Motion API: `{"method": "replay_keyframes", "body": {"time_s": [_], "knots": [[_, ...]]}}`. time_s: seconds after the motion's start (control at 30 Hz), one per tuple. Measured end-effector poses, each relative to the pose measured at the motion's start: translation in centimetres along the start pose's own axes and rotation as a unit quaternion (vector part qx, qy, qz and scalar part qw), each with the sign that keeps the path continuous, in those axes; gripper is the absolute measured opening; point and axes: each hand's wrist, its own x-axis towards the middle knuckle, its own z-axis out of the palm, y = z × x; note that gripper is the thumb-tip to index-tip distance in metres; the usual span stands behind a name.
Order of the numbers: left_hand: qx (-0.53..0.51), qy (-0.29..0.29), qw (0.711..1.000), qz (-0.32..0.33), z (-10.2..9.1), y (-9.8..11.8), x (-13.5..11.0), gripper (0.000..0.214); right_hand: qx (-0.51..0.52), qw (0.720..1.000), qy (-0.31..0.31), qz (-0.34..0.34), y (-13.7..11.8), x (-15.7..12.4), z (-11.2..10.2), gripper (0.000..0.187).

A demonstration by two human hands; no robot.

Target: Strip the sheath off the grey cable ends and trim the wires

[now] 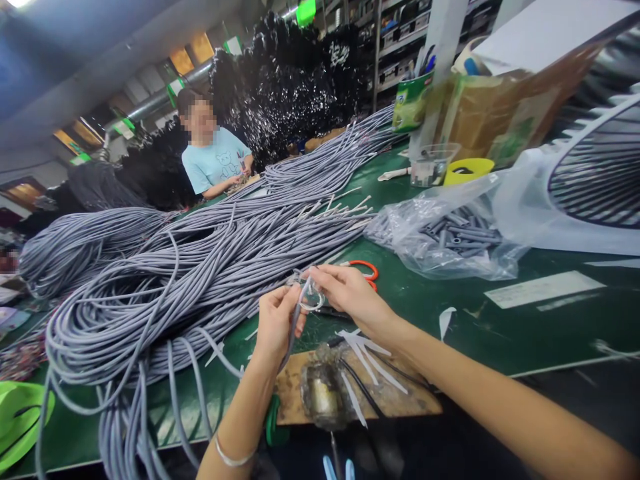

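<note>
My left hand [276, 321] is closed around a grey cable [297, 319], which runs down past the wrist. Close beside it, my right hand [347, 291] pinches the upper end of the same cable. A thin whitish loop [314, 301] shows between the hands; whether it is wire or stripped sheath I cannot tell. Just behind the right hand are the orange handles of a tool [369, 272], probably scissors. Below the hands, a wooden board [410, 398] bears a small metal motor-like cylinder [323, 393] and white strips [367, 360].
Long bundles of grey cable [200, 267] cover the left of the green table [440, 307]. On the right lie a clear bag of short grey tubes [460, 233] and a white fan [595, 167]. A yellow cup [469, 171] stands behind. Another person [213, 160] sits across the table.
</note>
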Motion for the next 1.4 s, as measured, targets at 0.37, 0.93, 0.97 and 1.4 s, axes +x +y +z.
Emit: {"method": "replay_keyframes", "body": {"time_s": [0.37, 0.93, 0.97, 1.4], "knots": [[-0.036, -0.01, 0.998, -0.04, 0.3, 0.4, 0.0, 0.048, 0.025, 0.999, -0.017, -0.043, -0.2, -0.3, -0.3, 0.037], [-0.057, -0.012, 0.998, -0.032, 0.4, 0.4, -0.5, 0.038, -0.005, 0.998, -0.041, -0.055, -0.4, -0.4, -0.2, 0.04], [-0.072, -0.016, 0.996, -0.042, 0.3, 0.6, -0.5, 0.033, 0.012, 0.998, -0.042, -0.048, -0.4, -0.4, -0.2, 0.041], [0.028, -0.052, 0.998, -0.031, -1.8, 0.9, 0.0, 0.034, -0.036, 0.99, 0.092, -0.103, -0.8, 0.0, -1.1, 0.038]]}}
